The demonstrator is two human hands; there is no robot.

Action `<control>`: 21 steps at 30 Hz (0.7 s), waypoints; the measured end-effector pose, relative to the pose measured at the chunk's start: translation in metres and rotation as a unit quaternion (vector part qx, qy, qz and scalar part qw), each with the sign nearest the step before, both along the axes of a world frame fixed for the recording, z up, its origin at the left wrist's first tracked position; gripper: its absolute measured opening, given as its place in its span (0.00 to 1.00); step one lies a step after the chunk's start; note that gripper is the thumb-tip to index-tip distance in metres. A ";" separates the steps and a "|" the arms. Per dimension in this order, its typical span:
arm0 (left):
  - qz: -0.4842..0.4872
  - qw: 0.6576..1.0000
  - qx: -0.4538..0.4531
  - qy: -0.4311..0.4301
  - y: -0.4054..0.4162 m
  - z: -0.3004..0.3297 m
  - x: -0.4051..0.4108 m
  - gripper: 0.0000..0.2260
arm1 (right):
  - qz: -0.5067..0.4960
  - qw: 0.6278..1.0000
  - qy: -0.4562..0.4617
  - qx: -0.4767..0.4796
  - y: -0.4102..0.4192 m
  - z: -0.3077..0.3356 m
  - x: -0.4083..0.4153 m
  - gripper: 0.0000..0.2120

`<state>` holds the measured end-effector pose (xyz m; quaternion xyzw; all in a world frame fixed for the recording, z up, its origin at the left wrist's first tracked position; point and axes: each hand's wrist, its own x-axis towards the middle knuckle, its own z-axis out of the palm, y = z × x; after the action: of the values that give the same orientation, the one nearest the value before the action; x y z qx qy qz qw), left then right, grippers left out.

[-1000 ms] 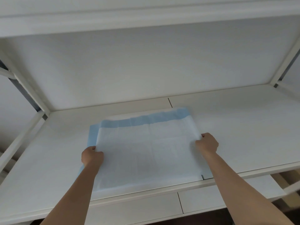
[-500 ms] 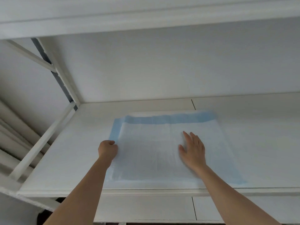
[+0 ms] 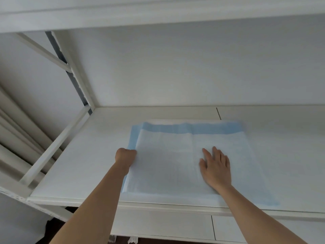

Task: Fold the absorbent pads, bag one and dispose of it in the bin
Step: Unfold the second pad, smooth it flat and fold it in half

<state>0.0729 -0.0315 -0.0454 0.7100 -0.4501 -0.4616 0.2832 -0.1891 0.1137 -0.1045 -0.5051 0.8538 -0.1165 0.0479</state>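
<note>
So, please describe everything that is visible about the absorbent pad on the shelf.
The absorbent pad is a large, thin rectangular sheet, white and quilted-looking, with a light blue border showing along its far, left and right edges. It lies flat on the white shelf, its near edge close to the shelf's front. The left hand, closed, grips its left edge; the right hand rests open and flat on its right half.

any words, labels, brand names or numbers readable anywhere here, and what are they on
None: no text, label, brand or number can be read in this view.
The absorbent pad shows only a plain white face with a blue border.
The white shelf and its frame carry no visible markings.
The left hand grips the pad's left edge and the right hand lies flat on it; neither visibly covers any print.
</note>
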 end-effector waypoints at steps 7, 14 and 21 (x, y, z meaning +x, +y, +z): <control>-0.003 0.998 0.010 0.057 -0.002 0.003 0.000 0.10 | 0.001 1.000 -0.007 -0.003 0.000 0.002 0.001 0.24; -0.009 0.991 0.021 0.134 0.001 0.007 0.005 0.10 | 0.006 0.999 -0.024 -0.021 0.004 0.003 -0.002 0.25; -0.028 0.984 0.041 0.173 0.005 0.016 0.008 0.16 | 0.003 0.999 -0.045 -0.027 0.005 0.006 -0.003 0.24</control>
<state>0.0813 -0.0269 -0.0293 0.6179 -0.3942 -0.6033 0.3143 -0.1920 0.1185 -0.0985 -0.5031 0.8458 -0.1619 0.0728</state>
